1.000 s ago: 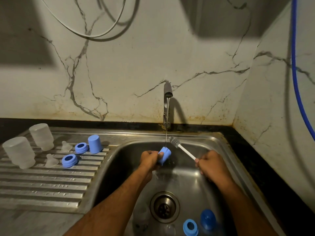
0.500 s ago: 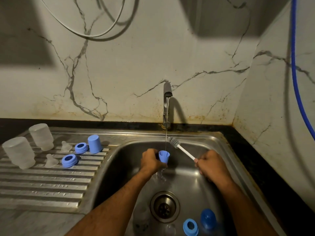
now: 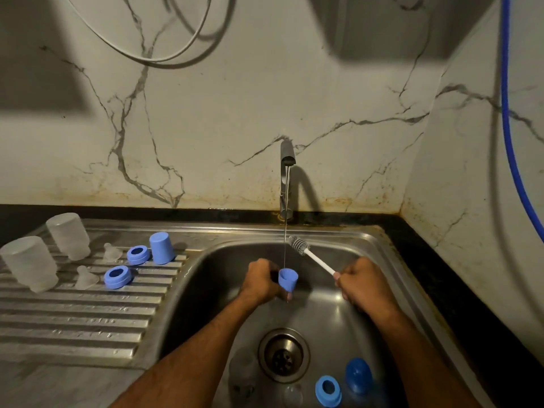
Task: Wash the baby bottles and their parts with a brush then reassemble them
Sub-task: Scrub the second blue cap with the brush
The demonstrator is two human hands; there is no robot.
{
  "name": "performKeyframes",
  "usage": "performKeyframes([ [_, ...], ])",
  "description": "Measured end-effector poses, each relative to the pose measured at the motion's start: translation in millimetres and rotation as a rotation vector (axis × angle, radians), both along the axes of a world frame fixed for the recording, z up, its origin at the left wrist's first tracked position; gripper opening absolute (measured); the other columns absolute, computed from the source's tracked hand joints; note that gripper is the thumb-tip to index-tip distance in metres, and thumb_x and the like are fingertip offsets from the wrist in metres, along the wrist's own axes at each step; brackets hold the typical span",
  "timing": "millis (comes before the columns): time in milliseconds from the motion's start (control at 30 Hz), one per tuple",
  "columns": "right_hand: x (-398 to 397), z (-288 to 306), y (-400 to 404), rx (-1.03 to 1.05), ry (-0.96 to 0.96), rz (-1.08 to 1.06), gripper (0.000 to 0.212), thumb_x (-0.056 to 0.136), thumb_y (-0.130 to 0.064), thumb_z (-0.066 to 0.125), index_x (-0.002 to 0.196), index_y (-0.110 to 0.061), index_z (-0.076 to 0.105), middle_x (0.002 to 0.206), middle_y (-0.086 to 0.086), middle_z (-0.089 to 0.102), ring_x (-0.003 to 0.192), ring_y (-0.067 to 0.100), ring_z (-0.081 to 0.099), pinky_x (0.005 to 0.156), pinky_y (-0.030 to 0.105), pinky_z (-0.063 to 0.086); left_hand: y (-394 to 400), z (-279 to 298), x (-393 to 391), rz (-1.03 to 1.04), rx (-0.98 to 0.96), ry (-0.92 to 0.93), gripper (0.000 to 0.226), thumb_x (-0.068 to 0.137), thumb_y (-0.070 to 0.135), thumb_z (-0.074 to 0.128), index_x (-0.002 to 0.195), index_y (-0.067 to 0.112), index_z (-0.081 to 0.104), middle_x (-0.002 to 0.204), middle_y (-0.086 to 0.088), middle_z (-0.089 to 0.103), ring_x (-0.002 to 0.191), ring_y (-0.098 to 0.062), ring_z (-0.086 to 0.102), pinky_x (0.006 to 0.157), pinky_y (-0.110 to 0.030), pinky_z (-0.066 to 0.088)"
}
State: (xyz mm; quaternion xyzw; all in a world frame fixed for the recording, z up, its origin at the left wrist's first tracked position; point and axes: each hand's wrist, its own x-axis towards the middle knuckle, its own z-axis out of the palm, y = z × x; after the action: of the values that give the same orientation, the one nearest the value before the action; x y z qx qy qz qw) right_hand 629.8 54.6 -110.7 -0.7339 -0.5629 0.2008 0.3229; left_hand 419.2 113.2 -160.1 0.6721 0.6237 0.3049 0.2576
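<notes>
Tipped upright now, the blue cap (image 3: 288, 278) in the left hand (image 3: 260, 281) catches water; right hand (image 3: 363, 285) grips the brush (image 3: 312, 255).

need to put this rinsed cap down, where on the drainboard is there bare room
The near ribs of the drainboard are bare, from the front blue ring to the near edge. The far strip is crowded: two frosted bottles, two clear nipples, two rings and a blue cap. The basin's near end also holds parts.
</notes>
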Motion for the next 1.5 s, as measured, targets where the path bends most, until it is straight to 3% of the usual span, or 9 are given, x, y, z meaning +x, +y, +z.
performKeyframes([
  [133, 1, 0, 0, -0.007, 0.018, 0.008, 0.028, 0.086, -0.026, 0.071, 0.062, -0.011, 0.068, 0.057, 0.007, 0.066, 0.062, 0.029, 0.067, 0.068, 0.039, 0.059, 2, 3, 3, 0.058, 0.088, -0.109, 0.046, 0.067, 0.025, 0.09, 0.108, 0.013, 0.071, 0.099, -0.002, 0.074, 0.088, -0.01, 0.068, 0.077, -0.023, 0.055],
  [267, 1, 2, -1, 0.001, 0.006, 0.006, 0.031, 0.082, -0.024, 0.071, 0.055, -0.011, 0.062, 0.053, 0.005, 0.063, 0.061, 0.03, 0.066, 0.067, 0.036, 0.057, 1, 1, -1, 0.11, 0.107, -0.086, 0.038, 0.062, 0.03, 0.092, 0.093, 0.017, 0.073, 0.083, 0.001, 0.073, 0.077, -0.012, 0.068, 0.071, -0.026, 0.056],
  [333, 1, 1, -2, -0.006, -0.001, 0.004, 0.035, 0.082, -0.024, 0.07, 0.052, -0.011, 0.059, 0.052, 0.005, 0.062, 0.059, 0.03, 0.065, 0.064, 0.035, 0.056, 3, -2, -1, 0.144, 0.147, -0.138, 0.042, 0.065, 0.027, 0.091, 0.102, 0.017, 0.072, 0.089, 0.002, 0.074, 0.081, -0.01, 0.068, 0.075, -0.024, 0.056],
  [433, 0, 2, -2, -0.013, -0.015, 0.006, 0.037, 0.085, -0.023, 0.07, 0.051, -0.013, 0.059, 0.05, 0.002, 0.06, 0.057, 0.026, 0.063, 0.064, 0.03, 0.053, 2, -3, 2, 0.077, 0.087, -0.052, 0.046, 0.062, 0.029, 0.092, 0.101, 0.013, 0.073, 0.09, -0.001, 0.074, 0.081, -0.012, 0.068, 0.079, -0.03, 0.058],
  [800, -1, 4, -5, -0.031, -0.035, -0.004, 0.035, 0.086, -0.027, 0.07, 0.055, -0.016, 0.059, 0.057, 0.0, 0.062, 0.062, 0.023, 0.064, 0.066, 0.028, 0.052, 2, -9, 13, 0.093, 0.149, -0.086, 0.044, 0.077, 0.038, 0.081, 0.11, 0.012, 0.066, 0.1, -0.001, 0.07, 0.086, -0.012, 0.063, 0.07, -0.02, 0.048],
  [1000, -5, 10, -12, -0.041, -0.075, -0.006, 0.034, 0.085, -0.024, 0.07, 0.055, -0.01, 0.064, 0.054, 0.002, 0.064, 0.058, 0.019, 0.063, 0.062, 0.027, 0.05, 3, -13, 11, 0.085, 0.111, -0.057, 0.044, 0.086, 0.031, 0.073, 0.123, 0.01, 0.06, 0.115, -0.008, 0.065, 0.105, -0.021, 0.06, 0.092, -0.037, 0.051],
  [1167, -14, 16, -22, -0.087, -0.158, 0.014, 0.024, 0.088, -0.023, 0.069, 0.066, -0.013, 0.069, 0.06, -0.002, 0.064, 0.06, 0.013, 0.063, 0.057, 0.023, 0.045, -2, -6, 0, 0.148, 0.077, -0.138, 0.041, 0.084, 0.018, 0.074, 0.123, 0.008, 0.064, 0.116, -0.007, 0.068, 0.104, -0.02, 0.063, 0.091, -0.031, 0.052],
  [1333, -26, 25, -36, -0.118, -0.299, 0.059, 0.022, 0.091, -0.024, 0.065, 0.069, -0.019, 0.064, 0.064, -0.004, 0.06, 0.057, 0.008, 0.057, 0.046, 0.018, 0.034, -13, 8, -20, 0.249, 0.067, -0.22, 0.042, 0.069, 0.015, 0.088, 0.106, 0.014, 0.068, 0.105, -0.004, 0.069, 0.098, -0.018, 0.064, 0.087, -0.034, 0.055],
  [1500, -43, 38, -46, -0.118, -0.359, 0.085, 0.022, 0.093, -0.023, 0.062, 0.071, -0.021, 0.058, 0.067, -0.004, 0.057, 0.059, 0.007, 0.054, 0.046, 0.019, 0.032, -24, 31, -40, 0.248, 0.123, -0.277, 0.037, 0.069, 0.014, 0.088, 0.092, 0.024, 0.06, 0.1, 0.001, 0.067, 0.094, -0.014, 0.065, 0.084, -0.031, 0.058],
])
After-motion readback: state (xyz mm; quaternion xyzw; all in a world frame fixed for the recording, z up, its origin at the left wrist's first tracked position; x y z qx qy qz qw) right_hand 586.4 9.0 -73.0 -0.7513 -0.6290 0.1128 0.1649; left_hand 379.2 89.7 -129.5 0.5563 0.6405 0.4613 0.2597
